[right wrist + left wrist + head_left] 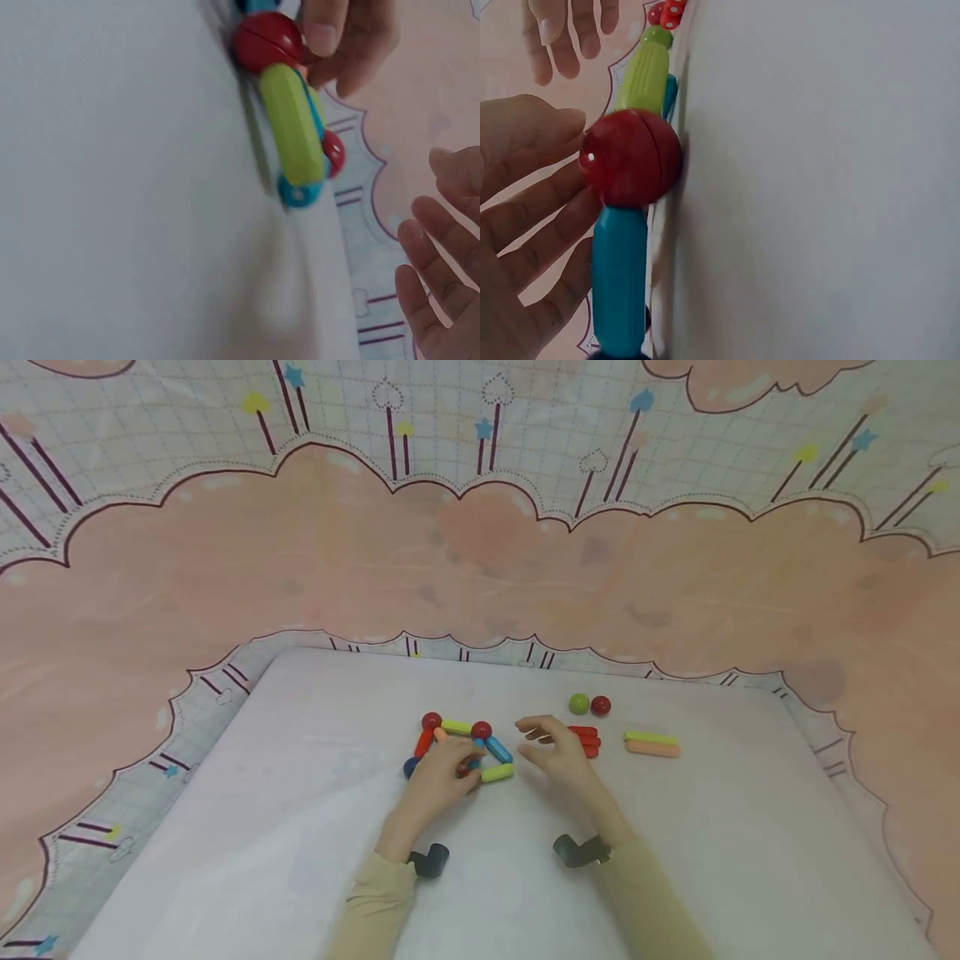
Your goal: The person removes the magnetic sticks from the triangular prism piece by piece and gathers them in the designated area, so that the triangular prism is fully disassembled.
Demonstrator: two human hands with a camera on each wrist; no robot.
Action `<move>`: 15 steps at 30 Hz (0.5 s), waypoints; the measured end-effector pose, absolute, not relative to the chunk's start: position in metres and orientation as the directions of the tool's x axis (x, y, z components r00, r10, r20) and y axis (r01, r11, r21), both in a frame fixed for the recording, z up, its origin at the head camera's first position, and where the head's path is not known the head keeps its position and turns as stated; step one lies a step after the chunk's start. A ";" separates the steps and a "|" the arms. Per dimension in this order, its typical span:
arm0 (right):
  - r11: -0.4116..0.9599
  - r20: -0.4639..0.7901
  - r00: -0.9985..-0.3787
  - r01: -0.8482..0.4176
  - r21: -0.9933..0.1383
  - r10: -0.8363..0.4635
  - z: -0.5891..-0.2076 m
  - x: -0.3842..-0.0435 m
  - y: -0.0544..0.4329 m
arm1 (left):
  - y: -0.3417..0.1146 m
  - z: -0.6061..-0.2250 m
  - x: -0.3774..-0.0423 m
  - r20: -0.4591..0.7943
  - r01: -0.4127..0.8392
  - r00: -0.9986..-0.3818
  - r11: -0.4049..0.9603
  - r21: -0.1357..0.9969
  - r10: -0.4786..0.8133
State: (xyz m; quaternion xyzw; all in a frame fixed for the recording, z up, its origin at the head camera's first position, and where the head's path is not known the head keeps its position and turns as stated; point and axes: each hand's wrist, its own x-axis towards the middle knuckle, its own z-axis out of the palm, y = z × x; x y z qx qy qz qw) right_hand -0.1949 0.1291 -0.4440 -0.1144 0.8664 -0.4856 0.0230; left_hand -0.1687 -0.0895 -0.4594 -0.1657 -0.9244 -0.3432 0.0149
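A frame of coloured rods and balls lies on the white table, with red balls (481, 730) at two corners and a dark blue ball (410, 767) at the left. Over its near side, my left hand (435, 772) holds another red ball (630, 157) between thumb and fingers. From that ball run a yellow-green rod (292, 124) and a blue rod (620, 277). The hand hides part of the frame in the head view. To its right, my right hand (558, 752) hovers with relaxed fingers and holds nothing, close to the free end of the yellow-green rod.
Several red rods (590, 743) lie just beyond the right hand. Behind them sit a green ball (579, 704) and a red ball (601, 707). Farther right, a yellow-green rod (651, 737) lies against a peach rod (652, 749). Patterned cloth (480, 568) hangs behind the table.
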 end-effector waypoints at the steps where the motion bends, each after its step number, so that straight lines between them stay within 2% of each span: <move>1: 0.490 0.063 -0.972 -0.169 -0.855 -0.225 -0.447 -0.191 0.125 | -0.092 -0.460 -0.168 0.150 0.324 -0.943 0.711 0.624 0.298; 8: 0.440 0.021 -0.973 -0.123 -0.889 -0.230 -0.466 -0.177 0.111 | -0.102 -0.461 -0.167 0.186 0.387 -0.919 0.699 0.601 0.348; 12: 0.453 -0.022 -0.977 -0.079 -0.888 -0.213 -0.473 -0.171 0.109 | -0.103 -0.462 -0.166 0.180 0.399 -0.912 0.699 0.594 0.368; 15: 0.465 -0.013 -0.977 -0.090 -0.881 -0.214 -0.479 -0.169 0.107 | -0.104 -0.463 -0.165 0.173 0.396 -0.913 0.703 0.591 0.369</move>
